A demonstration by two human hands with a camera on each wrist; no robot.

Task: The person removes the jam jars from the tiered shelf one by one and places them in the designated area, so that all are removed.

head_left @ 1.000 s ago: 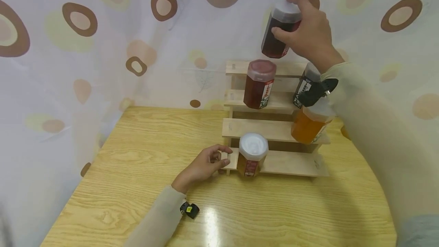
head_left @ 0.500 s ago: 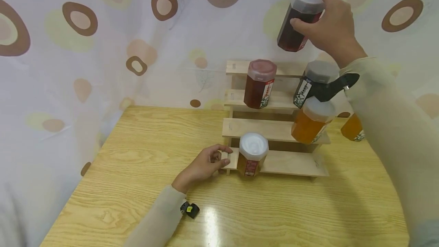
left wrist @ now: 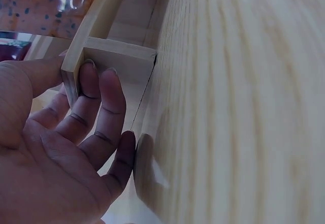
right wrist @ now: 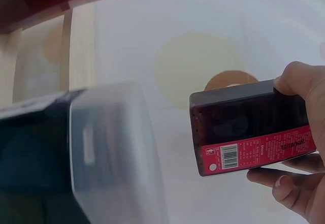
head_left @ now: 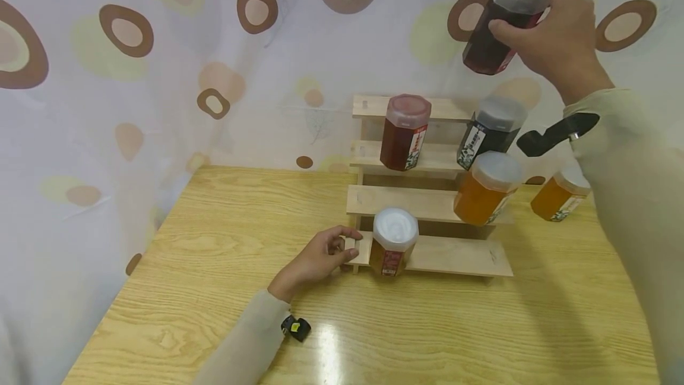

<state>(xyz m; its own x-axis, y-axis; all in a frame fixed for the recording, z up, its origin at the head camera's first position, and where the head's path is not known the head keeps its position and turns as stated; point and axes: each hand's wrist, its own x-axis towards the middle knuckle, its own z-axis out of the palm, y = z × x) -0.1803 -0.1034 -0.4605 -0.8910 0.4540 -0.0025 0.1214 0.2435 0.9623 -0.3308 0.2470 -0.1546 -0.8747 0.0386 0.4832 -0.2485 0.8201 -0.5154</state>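
High at the upper right of the head view, my right hand (head_left: pixel 561 40) grips a dark jar (head_left: pixel 499 37) with a whitish lid, tilted in the air above the wooden tiered rack (head_left: pixel 454 254). In the right wrist view the dark jar (right wrist: pixel 249 127) shows a red label with a barcode. My left hand (head_left: pixel 320 254) pinches the left end of the rack's lowest board. The left wrist view shows the thumb over that board (left wrist: pixel 76 71) and fingertips curled beneath it.
On the rack stand an amber jar (head_left: pixel 392 245) low left, an orange jar (head_left: pixel 483 189), a black jar (head_left: pixel 491 129) and a red jar (head_left: pixel 403 135). Another orange jar (head_left: pixel 558 195) is right of the rack. A patterned curtain (head_left: pixel 160 106) hangs behind the wood-grain table (head_left: pixel 214 224).
My right hand has moved right and slightly up with the dark jar, from over the rack's middle past its right side, uncovering the orange jar at the right. The left hand stays put.
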